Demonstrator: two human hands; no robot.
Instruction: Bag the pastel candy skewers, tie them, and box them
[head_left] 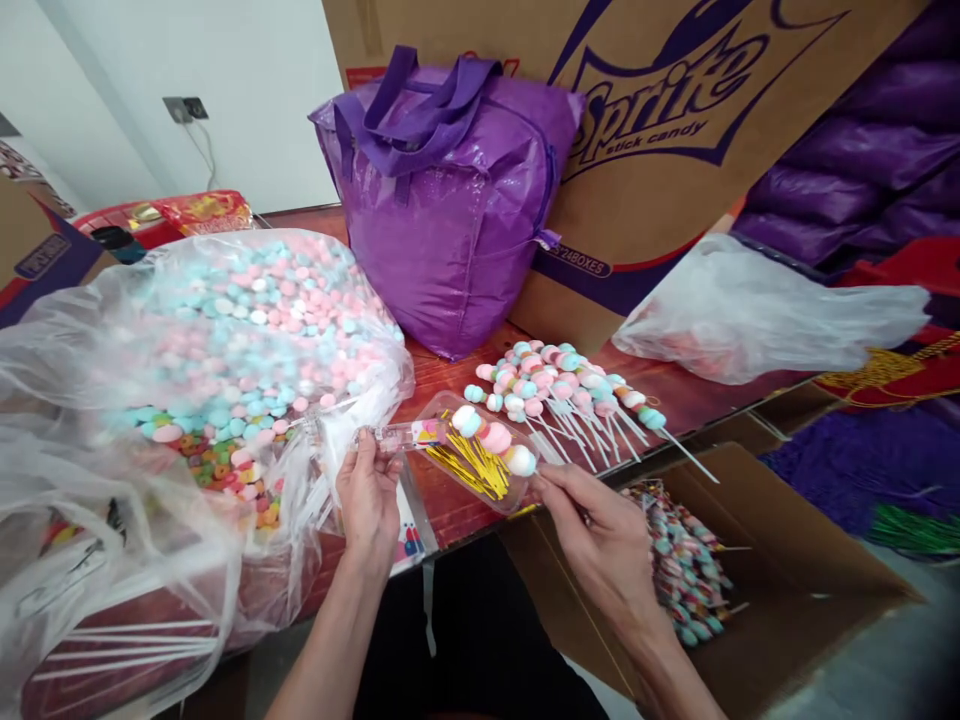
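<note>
Over the table edge, my left hand (371,495) pinches the end of a clear plastic sleeve (397,437) with a coloured print. My right hand (600,530) is closed at the near end of a candy skewer (495,437), whose pink, white and pale blue pieces line up with the sleeve. Its stick is hidden by my fingers. How far the candy sits inside the sleeve I cannot tell. Just beneath lies a clear plastic tray (517,490) with gold twist ties (480,475). Beyond it, a pile of candy skewers (555,380) rests on the red table (442,500).
A large clear bag of loose candies (262,300) fills the left side, with white sticks (135,645) at its front. A purple bag (450,220) stands behind, against a big carton (660,200). Below right, an open cardboard box (795,560) holds more skewers (686,570).
</note>
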